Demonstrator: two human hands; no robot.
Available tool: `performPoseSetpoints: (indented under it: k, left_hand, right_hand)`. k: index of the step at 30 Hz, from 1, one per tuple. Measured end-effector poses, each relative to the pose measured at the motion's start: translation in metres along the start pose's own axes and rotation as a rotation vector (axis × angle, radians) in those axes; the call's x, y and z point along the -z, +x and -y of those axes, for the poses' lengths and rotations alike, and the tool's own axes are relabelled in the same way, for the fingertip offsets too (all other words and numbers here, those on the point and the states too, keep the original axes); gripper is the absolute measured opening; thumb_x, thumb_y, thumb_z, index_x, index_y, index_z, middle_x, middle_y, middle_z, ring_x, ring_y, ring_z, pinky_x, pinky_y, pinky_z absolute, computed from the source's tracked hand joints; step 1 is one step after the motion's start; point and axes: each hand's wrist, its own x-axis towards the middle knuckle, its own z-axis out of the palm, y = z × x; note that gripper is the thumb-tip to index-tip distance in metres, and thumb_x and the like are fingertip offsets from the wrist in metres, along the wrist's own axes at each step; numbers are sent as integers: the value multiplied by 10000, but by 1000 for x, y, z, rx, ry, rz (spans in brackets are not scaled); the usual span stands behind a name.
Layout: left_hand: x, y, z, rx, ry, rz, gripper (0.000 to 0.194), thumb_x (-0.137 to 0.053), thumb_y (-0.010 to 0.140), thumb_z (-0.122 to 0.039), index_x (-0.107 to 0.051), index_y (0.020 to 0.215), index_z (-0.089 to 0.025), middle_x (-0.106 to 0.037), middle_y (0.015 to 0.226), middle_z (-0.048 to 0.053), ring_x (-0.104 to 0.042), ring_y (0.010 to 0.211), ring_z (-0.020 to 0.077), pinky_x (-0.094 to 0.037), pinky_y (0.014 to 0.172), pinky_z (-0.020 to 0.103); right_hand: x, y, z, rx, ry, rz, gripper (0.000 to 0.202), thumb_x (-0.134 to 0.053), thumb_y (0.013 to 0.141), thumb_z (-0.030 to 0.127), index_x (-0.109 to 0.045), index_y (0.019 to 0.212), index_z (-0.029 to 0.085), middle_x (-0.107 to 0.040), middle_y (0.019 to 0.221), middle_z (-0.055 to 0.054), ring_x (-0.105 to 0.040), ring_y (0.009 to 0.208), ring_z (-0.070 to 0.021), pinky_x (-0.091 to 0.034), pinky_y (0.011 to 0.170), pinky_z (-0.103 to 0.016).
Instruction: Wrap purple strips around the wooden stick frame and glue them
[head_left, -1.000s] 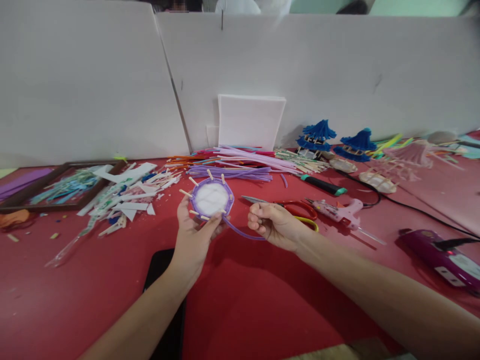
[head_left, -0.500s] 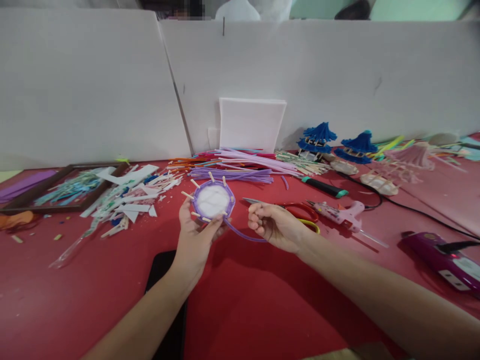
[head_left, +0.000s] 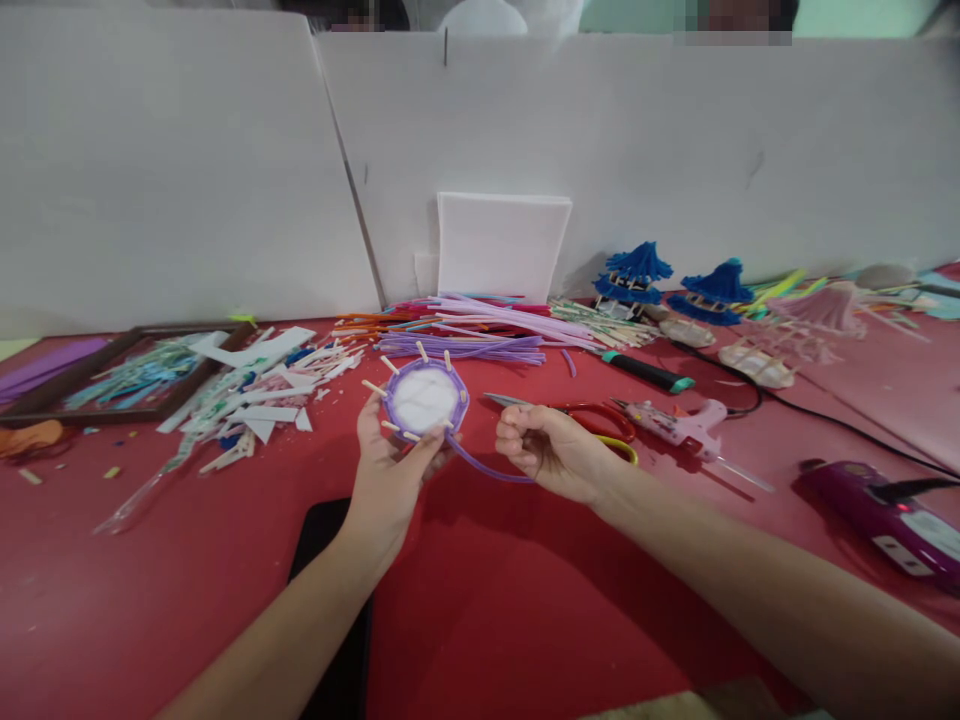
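My left hand (head_left: 394, 460) holds a small round white piece (head_left: 426, 398) with a purple rim and short pale sticks standing out around it. A purple pipe cleaner (head_left: 487, 470) curves from the rim's lower side toward my right hand (head_left: 536, 445). My right hand is closed, with thumb and fingers pressed together; what they hold, if anything, is too small to make out. Behind that hand lie red-handled scissors (head_left: 607, 418) and a tool with a yellow handle (head_left: 621, 446).
A pink glue gun (head_left: 682, 428) and purple power strip (head_left: 885, 520) lie right. Pipe cleaners (head_left: 465, 348) are heaped ahead, paper scraps (head_left: 270, 395) left. A black phone (head_left: 322, 535) is under my left forearm. Blue roofed models (head_left: 634, 280) stand behind, near a cutter (head_left: 649, 373).
Both hands and the round piece stay nearly the same. Behind the white board, a person's head has come into view at the upper right.
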Motion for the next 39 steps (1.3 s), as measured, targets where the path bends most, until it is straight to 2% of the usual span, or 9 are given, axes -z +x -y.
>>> performPoseSetpoints:
  k: [9, 17, 23, 28, 33, 39]
  left_hand:
    - [-1, 0, 0, -2, 3, 0, 763, -756, 611, -132, -347, 1228, -317, -640, 924, -18, -638, 723, 114, -560, 675, 269]
    - [-1, -1, -2, 10, 9, 14, 783, -754, 620, -140, -330, 1250, -327, -643, 925, -9, -643, 716, 127, -561, 699, 311]
    - [-1, -1, -1, 14, 11, 12, 780, -759, 616, -140, -333, 1242, -328, -635, 948, -11, -646, 715, 119, -563, 689, 290]
    - [0, 1, -1, 10, 10, 18, 775, -751, 628, -134, -324, 1245, -327, -635, 962, -8, -652, 711, 117, -566, 687, 287]
    - [1, 1, -1, 19, 23, 21, 769, -746, 636, -135, -319, 1249, -319, -635, 953, -6, -651, 716, 117, -567, 693, 290]
    - [1, 1, 0, 9, 28, 28, 757, -747, 643, -138, -326, 1243, -328, -633, 915, -17, -640, 714, 115, -565, 677, 281]
  right_hand:
    - [-2, -4, -1, 1, -22, 63, 145, -725, 637, 142, -590, 674, 106, -534, 616, 2, -511, 562, -69, -353, 443, -144]
    - [-1, -1, -3, 14, -22, 18, 160, -684, 590, 71, -557, 648, 148, -521, 578, 30, -516, 547, -65, -346, 423, -127]
    - [-1, -1, 0, -2, -37, -14, 134, -695, 596, 123, -600, 689, 138, -547, 614, 20, -534, 562, -71, -388, 440, -137]
    - [-2, -2, 1, -30, -45, -5, 132, -679, 617, 213, -574, 624, 134, -512, 568, 23, -493, 509, -65, -343, 400, -142]
    - [-3, -3, 1, -19, -55, 8, 147, -652, 609, 186, -514, 579, 146, -473, 549, 36, -448, 483, -52, -282, 377, -144]
    - [-4, -3, -3, 6, -106, 12, 106, -651, 609, 153, -548, 597, 132, -515, 558, 20, -489, 505, -66, -280, 387, -156]
